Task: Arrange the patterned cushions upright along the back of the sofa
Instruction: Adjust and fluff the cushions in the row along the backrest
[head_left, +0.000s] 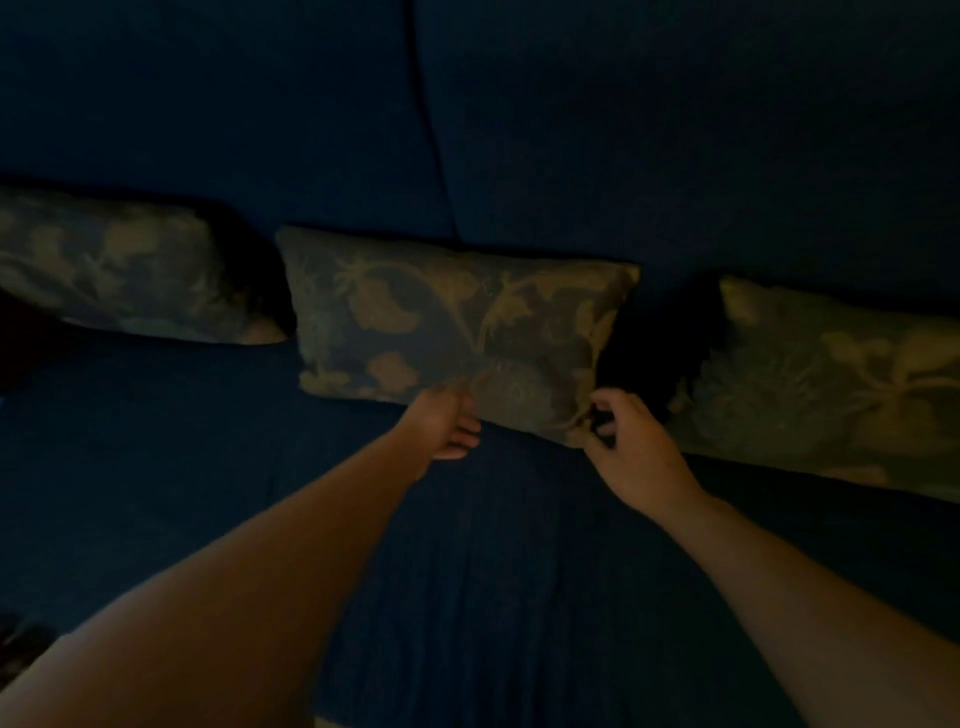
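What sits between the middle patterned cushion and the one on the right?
Nothing: in the head view only a dark, shadowed gap of sofa back separates the middle cushion from the right cushion; the right hand hovers just below it.

Dim room, dark blurred object (23, 647) at lower left edge

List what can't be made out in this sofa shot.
- Left cushion: cut off by the head view's left edge.
- Right cushion: cut off by the right edge.
- Left hand: fingertips hidden under the middle cushion; grip unclear.
- Right hand: dim light blurs whether it pinches the cushion corner.
- Object at the bottom-left corner: too dark to identify.
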